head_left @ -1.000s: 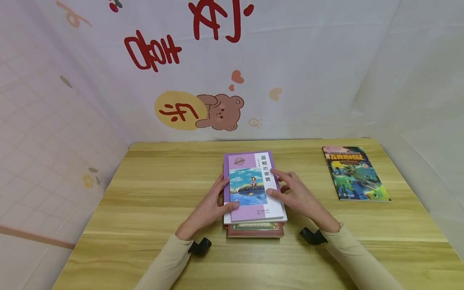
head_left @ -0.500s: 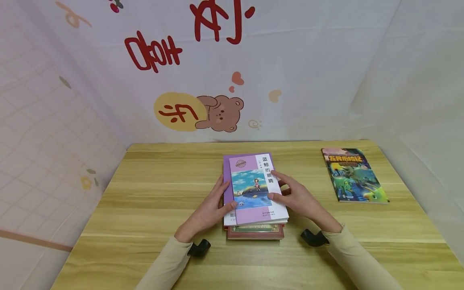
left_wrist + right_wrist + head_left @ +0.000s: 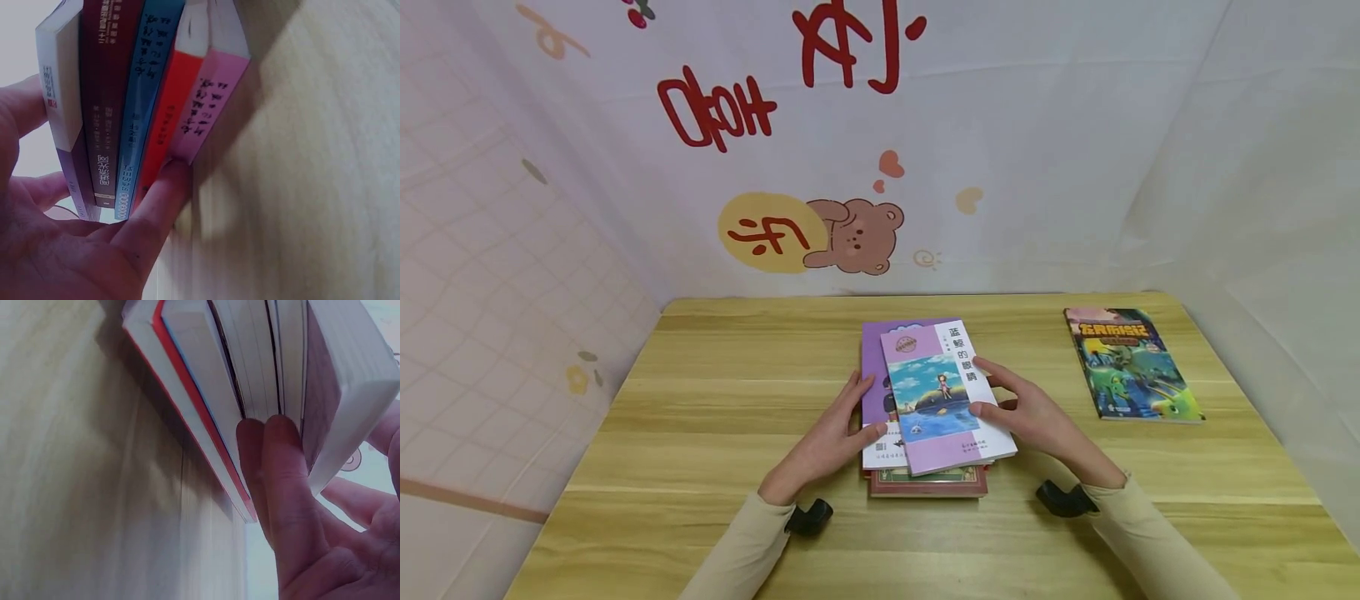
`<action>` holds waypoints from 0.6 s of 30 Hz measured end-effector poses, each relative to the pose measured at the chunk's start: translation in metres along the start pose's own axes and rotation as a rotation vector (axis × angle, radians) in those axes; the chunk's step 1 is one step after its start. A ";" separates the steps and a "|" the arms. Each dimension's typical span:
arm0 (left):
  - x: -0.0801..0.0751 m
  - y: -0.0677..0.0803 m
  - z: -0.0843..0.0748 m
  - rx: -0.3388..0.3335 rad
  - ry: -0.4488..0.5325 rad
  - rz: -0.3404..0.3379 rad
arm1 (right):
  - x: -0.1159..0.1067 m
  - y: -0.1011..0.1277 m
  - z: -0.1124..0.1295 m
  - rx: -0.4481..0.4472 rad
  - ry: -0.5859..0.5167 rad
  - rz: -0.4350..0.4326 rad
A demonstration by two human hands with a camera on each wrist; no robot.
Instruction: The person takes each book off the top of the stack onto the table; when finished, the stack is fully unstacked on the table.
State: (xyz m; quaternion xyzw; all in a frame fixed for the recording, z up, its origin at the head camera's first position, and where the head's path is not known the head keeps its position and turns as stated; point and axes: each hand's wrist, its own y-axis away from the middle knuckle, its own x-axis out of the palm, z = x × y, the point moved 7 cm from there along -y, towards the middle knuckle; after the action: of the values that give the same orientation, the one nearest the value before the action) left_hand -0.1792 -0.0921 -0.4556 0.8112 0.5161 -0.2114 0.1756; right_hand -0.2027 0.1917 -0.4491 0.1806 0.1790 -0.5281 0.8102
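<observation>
A pink-and-white book [image 3: 932,400] with a sea picture lies askew on a stack in the head view. My right hand [image 3: 1037,421] pinches its right edge, thumb on the cover. In the right wrist view, fingertips [image 3: 284,428] touch page edges of the stacked books. Under the top book a purple book [image 3: 874,354] shows along the left, and a brownish-red book [image 3: 928,488] sticks out at the front. My left hand [image 3: 823,437] holds the stack's left side, thumb at the purple book. In the left wrist view, a finger presses the spines, including a blue book [image 3: 140,106].
A dinosaur-cover book [image 3: 1135,362] lies apart on the right of the wooden table [image 3: 722,375]. Behind the table hangs a white cloth [image 3: 1037,150] with red characters and a bear. A black wrist strap piece [image 3: 1063,498] sits at the right sleeve.
The top book has slid right and toward me, turning askew, with my right hand moving along. More of the purple book shows. My left hand stays nearly in place.
</observation>
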 end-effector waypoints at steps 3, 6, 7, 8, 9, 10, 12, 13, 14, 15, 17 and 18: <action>0.001 0.001 0.001 -0.014 0.028 0.008 | -0.004 0.003 0.000 -0.005 0.010 -0.020; 0.003 0.003 0.002 -0.031 0.057 0.018 | -0.006 0.007 0.000 -0.011 0.013 -0.044; 0.003 0.003 0.003 -0.036 0.066 0.018 | -0.007 0.008 0.000 -0.013 0.011 -0.054; 0.003 0.003 0.003 -0.039 0.073 0.019 | -0.008 0.010 0.000 -0.015 0.006 -0.064; 0.003 0.003 0.003 -0.040 0.079 0.020 | -0.008 0.011 0.001 -0.018 -0.002 -0.072; 0.003 0.003 0.003 -0.044 0.081 0.021 | -0.009 0.012 0.001 -0.020 -0.006 -0.080; 0.003 0.003 0.003 -0.046 0.078 0.024 | -0.010 0.014 0.001 -0.030 -0.036 -0.095; 0.003 0.003 0.003 -0.041 0.075 0.022 | -0.011 0.014 0.001 -0.033 -0.054 -0.102; 0.003 0.003 0.003 -0.041 0.070 0.023 | -0.012 0.015 0.001 -0.035 -0.074 -0.108; 0.003 0.003 0.003 -0.040 0.066 0.024 | -0.013 0.015 0.001 -0.038 -0.098 -0.109; 0.004 0.002 0.003 -0.040 0.061 0.024 | -0.016 0.017 -0.001 -0.038 -0.158 -0.112; 0.004 0.002 0.003 -0.039 0.062 0.024 | -0.017 0.017 -0.001 -0.036 -0.185 -0.113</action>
State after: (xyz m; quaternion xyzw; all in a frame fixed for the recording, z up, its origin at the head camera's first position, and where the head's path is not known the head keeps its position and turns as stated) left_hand -0.1763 -0.0913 -0.4603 0.8199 0.5156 -0.1741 0.1777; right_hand -0.1933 0.2123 -0.4401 0.1061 0.1231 -0.5841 0.7953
